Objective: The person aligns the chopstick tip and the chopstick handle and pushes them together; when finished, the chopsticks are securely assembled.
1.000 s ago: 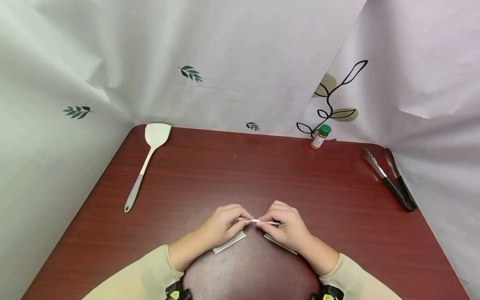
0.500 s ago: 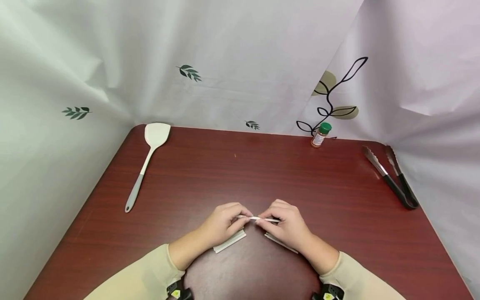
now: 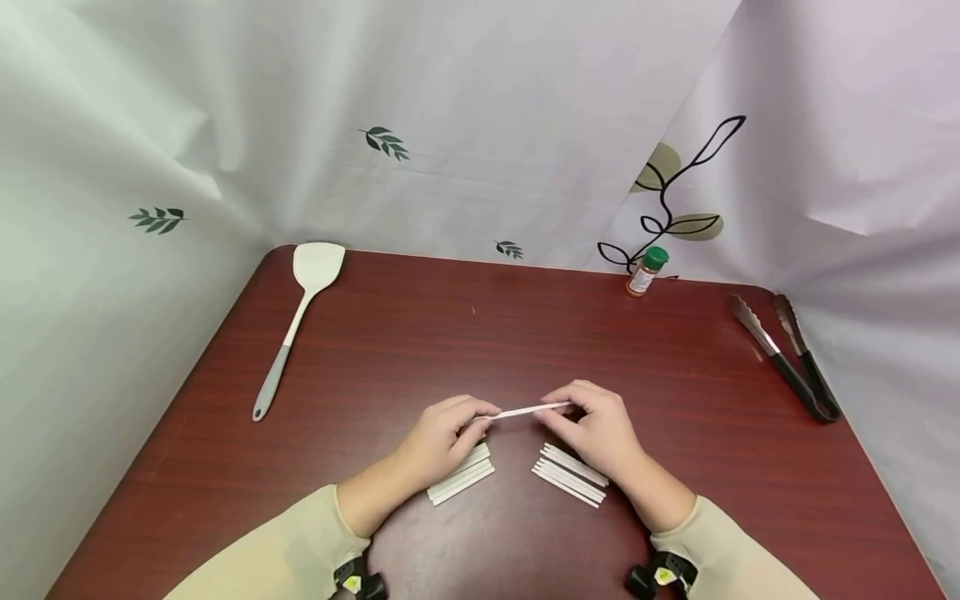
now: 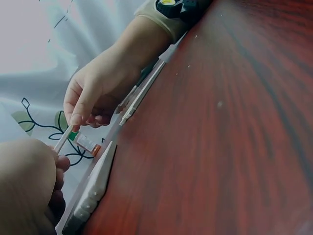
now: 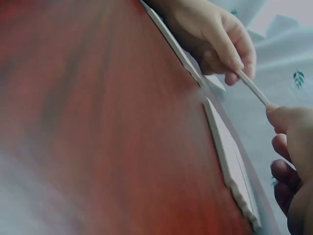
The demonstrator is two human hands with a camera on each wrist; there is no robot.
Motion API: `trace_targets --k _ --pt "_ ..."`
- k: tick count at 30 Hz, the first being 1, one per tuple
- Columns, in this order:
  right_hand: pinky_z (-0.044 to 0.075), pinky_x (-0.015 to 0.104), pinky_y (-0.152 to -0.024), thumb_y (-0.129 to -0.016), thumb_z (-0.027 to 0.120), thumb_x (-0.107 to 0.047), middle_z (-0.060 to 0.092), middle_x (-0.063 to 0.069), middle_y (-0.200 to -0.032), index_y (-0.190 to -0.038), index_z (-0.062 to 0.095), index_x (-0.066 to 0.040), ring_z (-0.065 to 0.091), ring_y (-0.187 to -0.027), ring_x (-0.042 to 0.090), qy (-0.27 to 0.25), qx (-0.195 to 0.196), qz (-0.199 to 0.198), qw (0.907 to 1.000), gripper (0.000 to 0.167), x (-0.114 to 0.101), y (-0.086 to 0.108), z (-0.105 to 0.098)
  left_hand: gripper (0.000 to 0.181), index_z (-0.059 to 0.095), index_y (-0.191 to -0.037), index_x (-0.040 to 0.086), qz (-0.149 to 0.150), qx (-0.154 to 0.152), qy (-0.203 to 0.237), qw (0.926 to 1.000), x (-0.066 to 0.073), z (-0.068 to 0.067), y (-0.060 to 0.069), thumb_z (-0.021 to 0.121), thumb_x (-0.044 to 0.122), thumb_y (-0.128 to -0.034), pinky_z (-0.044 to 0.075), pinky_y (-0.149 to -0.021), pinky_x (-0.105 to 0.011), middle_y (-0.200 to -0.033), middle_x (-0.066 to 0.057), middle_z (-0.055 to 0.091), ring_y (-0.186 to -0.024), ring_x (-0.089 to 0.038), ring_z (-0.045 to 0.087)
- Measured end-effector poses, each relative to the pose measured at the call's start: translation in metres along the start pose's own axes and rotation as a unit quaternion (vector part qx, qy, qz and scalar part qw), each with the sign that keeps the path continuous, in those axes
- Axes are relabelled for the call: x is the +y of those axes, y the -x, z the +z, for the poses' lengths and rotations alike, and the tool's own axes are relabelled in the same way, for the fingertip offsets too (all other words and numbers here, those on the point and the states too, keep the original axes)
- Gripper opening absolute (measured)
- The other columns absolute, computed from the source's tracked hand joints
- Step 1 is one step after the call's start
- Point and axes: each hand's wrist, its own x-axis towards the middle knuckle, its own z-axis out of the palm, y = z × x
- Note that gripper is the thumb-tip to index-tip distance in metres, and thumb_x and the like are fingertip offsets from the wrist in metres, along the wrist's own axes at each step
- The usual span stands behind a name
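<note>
Between thumb and fingers my left hand [image 3: 441, 440] pinches one end of a thin white stick [image 3: 519, 412]. The other end is pinched by my right hand [image 3: 603, 429], so the stick spans the gap above the table, slightly higher at the right. Below my left hand lies a row of similar white sticks [image 3: 462, 483], partly covered by that hand. A second row of white sticks [image 3: 567, 481] lies side by side below my right hand. In the right wrist view the held stick [image 5: 253, 89] runs straight from hand to hand.
A white spatula [image 3: 288, 342] with a grey handle lies at the left of the dark red table [image 3: 480, 342]. A small spice bottle [image 3: 643, 275] with a green cap stands at the back right. Black-handled metal tongs [image 3: 791, 367] lie spread near the right edge. Light curtains surround the table.
My hands have drawn apart along the stick; the right one has moved right and away from me. More of the stick and both rows of sticks now show.
</note>
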Motion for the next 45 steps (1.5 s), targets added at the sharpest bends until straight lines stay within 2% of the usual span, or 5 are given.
trace_targets --k 7,20,29,38,45 --pt "0.051 0.019 -0.068 -0.091 0.085 -0.006 0.074 -0.002 -0.091 -0.109 0.082 -0.007 0.064 -0.076 0.009 -0.070 -0.007 0.118 0.9904 0.018 0.005 -0.008 -0.009 0.028 0.078 -0.124 0.009 0.028 -0.023 -0.008 0.9993 -0.004 -0.005 0.001 0.074 0.001 -0.0968 0.059 -0.084 -0.030 -0.110 -0.002 0.078 -0.097 -0.012 0.073" --pt "0.051 0.030 -0.061 -0.101 0.071 -0.005 0.068 0.010 -0.092 -0.133 0.068 0.007 0.062 -0.077 0.023 -0.237 -0.045 0.286 0.9275 0.034 0.001 -0.049 -0.006 0.039 0.077 -0.126 0.005 0.080 -0.050 0.008 0.9955 -0.013 -0.019 0.007 0.083 0.004 -0.0877 0.059 -0.087 -0.029 -0.114 -0.004 0.079 -0.101 -0.013 0.075" --pt "0.054 0.030 -0.070 -0.099 0.070 0.000 0.071 0.006 -0.088 -0.129 0.053 0.015 0.064 -0.076 0.017 -0.263 -0.078 0.276 0.9213 0.038 0.002 -0.084 0.012 0.044 0.075 -0.130 0.003 0.100 -0.085 0.009 0.9914 -0.017 -0.030 0.012 0.085 0.007 -0.0870 0.057 -0.097 -0.035 -0.124 -0.006 0.077 -0.113 -0.019 0.073" --pt "0.057 0.032 -0.075 -0.099 0.072 -0.008 0.078 0.012 -0.105 -0.136 0.060 0.008 0.072 -0.085 0.021 -0.232 -0.156 0.296 0.9134 0.042 0.005 -0.125 0.050 0.040 0.078 -0.122 0.010 0.047 -0.030 -0.061 0.9966 -0.030 -0.048 0.023 0.090 0.013 -0.0840 0.057 -0.090 -0.039 -0.114 0.002 0.078 -0.103 -0.017 0.073" --pt "0.054 0.035 -0.090 -0.089 0.084 -0.013 0.070 0.014 -0.123 -0.140 0.061 0.001 0.068 -0.106 0.027 -0.158 -0.208 0.253 0.9317 0.057 0.004 -0.155 0.083 0.042 0.078 -0.120 0.009 0.015 -0.004 -0.098 0.9951 -0.044 -0.063 0.021 0.093 0.017 -0.0819 0.054 -0.098 -0.042 -0.117 -0.001 0.077 -0.110 -0.023 0.071"
